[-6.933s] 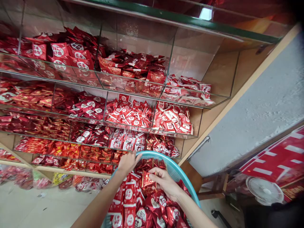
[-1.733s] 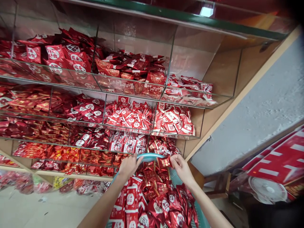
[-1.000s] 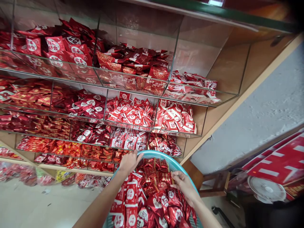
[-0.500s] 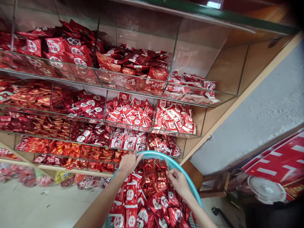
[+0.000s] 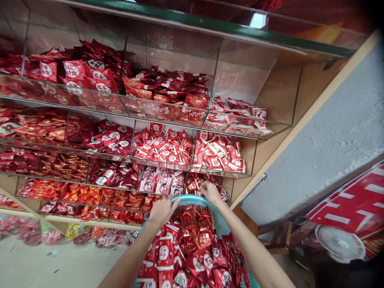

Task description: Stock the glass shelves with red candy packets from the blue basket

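Note:
A turquoise plastic basket is in front of me, filled with red packets that bear white round labels and with shiny red-and-gold wrapped pieces. My left hand grips the basket's far left rim, its thumb stretched along the edge. Beyond the far rim, my right hand is at the lower right shelf compartment, in front of dark red packets with white print. Its fingers are drawn together in a pinch; whatever they hold is too small to make out.
Glass-divided shelves of red packets rise ahead, with a wooden side panel at right. Bagged goods lie on the floor below. A white fan and a red printed panel stand right.
My right hand has moved from the packets inside the basket forward over its far rim to the lower right compartment. The left hand stays on the rim. The view has tilted slightly up.

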A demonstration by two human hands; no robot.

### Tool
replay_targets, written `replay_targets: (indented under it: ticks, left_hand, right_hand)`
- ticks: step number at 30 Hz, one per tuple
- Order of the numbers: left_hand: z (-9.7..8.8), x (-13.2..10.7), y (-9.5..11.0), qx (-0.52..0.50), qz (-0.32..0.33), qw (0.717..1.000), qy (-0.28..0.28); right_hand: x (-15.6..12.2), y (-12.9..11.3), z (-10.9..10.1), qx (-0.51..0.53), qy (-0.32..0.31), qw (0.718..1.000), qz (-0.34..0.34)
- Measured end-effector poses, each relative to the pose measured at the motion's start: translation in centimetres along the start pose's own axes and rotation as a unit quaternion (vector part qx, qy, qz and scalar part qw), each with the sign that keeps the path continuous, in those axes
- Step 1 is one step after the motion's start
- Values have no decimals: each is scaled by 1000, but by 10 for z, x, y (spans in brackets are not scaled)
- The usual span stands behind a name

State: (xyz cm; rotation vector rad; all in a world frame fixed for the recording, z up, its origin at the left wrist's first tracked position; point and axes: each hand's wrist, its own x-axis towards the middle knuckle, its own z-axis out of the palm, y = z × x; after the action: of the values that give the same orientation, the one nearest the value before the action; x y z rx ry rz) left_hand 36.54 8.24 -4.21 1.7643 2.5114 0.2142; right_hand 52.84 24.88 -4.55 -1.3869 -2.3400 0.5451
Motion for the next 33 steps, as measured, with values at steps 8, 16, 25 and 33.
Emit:
replay_targets:
  ticks: [8, 16, 25, 33]
  left_hand:
    - [-2, 2, 0, 12, -9, 1000, -19]
    - [2, 4, -2, 18, -2, 1000, -1]
    - [-3, 3, -1, 16, 5, 1000, -9]
    - [-2, 4, -1, 9, 2, 1000, -9]
  right_hand:
    - [35, -15, 38, -25, -11, 998, 49]
    - [38, -14, 37, 99, 15, 995, 29]
    - [-12, -11, -18, 312, 87, 946, -18]
    - [-94, 7, -45, 547, -10, 822, 156]
